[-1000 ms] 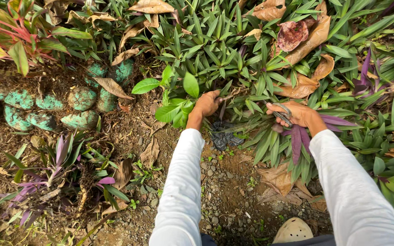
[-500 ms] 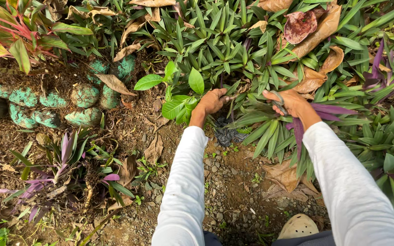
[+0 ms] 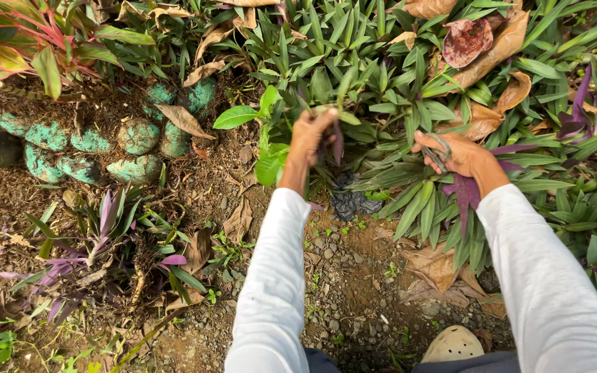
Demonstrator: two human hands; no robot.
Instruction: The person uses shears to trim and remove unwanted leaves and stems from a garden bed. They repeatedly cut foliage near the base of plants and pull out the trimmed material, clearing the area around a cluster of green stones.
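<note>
My left hand (image 3: 310,138) is closed around a green leafy stem (image 3: 340,93) at the edge of a dense bed of green, strap-leaved plants (image 3: 381,76), holding it upright. Out to the right, my right hand (image 3: 463,156) is closed on a small grey tool (image 3: 439,150) whose kind I cannot make out, resting among green and purple leaves (image 3: 463,193). Between the hands, low down at the foot of the plants, lies a crumpled piece of black plastic (image 3: 350,202). Both arms are in white sleeves.
Turquoise-painted stones (image 3: 91,141) line the soil at left. A purple-leaved plant (image 3: 101,231) grows at lower left, a red-edged one (image 3: 29,41) at top left. Dry brown leaves (image 3: 495,52) lie on the foliage. Gravelly soil (image 3: 343,276) and my pale shoe (image 3: 454,344) are below.
My left hand has risen and now grips the stem higher, with the stem standing up from the fist. My right hand has stayed among the leaves on the right.
</note>
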